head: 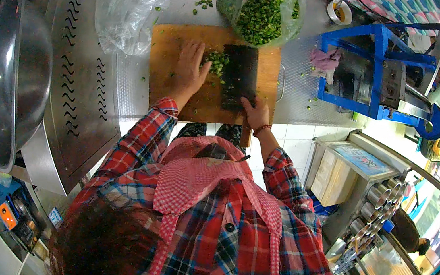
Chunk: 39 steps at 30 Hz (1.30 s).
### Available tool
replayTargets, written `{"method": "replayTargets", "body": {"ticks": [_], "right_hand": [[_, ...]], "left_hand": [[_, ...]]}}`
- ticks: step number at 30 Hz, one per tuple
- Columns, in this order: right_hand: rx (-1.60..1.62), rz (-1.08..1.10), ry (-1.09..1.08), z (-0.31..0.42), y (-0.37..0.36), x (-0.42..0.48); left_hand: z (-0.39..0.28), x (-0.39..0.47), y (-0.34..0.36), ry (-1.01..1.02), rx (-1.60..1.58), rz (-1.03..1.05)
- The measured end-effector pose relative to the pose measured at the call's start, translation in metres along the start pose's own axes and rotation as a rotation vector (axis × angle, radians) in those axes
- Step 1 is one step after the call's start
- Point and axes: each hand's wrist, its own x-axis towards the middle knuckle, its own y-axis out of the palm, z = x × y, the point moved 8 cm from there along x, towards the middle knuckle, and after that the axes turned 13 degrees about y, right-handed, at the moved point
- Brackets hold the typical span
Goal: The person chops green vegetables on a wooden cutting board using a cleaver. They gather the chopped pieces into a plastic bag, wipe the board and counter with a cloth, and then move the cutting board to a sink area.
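Observation:
On a wooden cutting board lies a small heap of chopped green vegetable. My left hand rests at the heap's left side, fingers extended and thumb apart, holding nothing that I can see. A wide dark cleaver blade is at the heap's right side. My right hand grips the cleaver at its near end, around the handle, with the thumb by the blade. Just beyond the board, and partly over its far edge, stands a clear plastic bag full of chopped green pieces.
Crumpled clear plastic lies left of the board. At right are a blue metal frame device, a pink cloth and a white bowl with a spoon. A large metal basin stands far left. Two people are in the right background.

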Motion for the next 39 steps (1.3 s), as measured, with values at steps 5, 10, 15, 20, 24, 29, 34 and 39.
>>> {"method": "replayTargets", "body": {"ticks": [5, 10, 15, 20, 24, 29, 34, 39], "right_hand": [[-0.176, -0.046, -0.185, 0.006, 0.051, -0.003], [-0.22, 0.0, -0.136, 0.02, 0.063, -0.011], [0.113, -0.004, 0.032, 0.015, 0.019, -0.03], [0.044, -0.3, -0.288, 0.085, -0.07, -0.03], [0.057, -0.33, -0.217, 0.146, -0.111, -0.039], [0.072, -0.265, -0.241, 0.083, -0.136, -0.035], [0.019, 0.004, 0.015, -0.033, -0.102, -0.03], [0.069, 0.097, -0.001, -0.061, -0.05, -0.014]], "left_hand": [[-0.015, -0.001, 0.016, -0.03, -0.123, -0.097], [0.002, -0.012, 0.01, -0.176, -0.214, -0.209], [-0.058, 0.038, -0.003, -0.039, -0.325, -0.224], [-0.122, 0.146, -0.019, 0.261, -0.394, -0.398], [-0.098, 0.204, -0.002, 0.457, -0.18, -0.38], [-0.057, 0.174, -0.058, 0.252, -0.417, -0.36], [0.055, -0.021, -0.068, -0.311, -0.141, -0.311], [0.006, -0.041, -0.059, -0.249, 0.096, -0.021]]}}
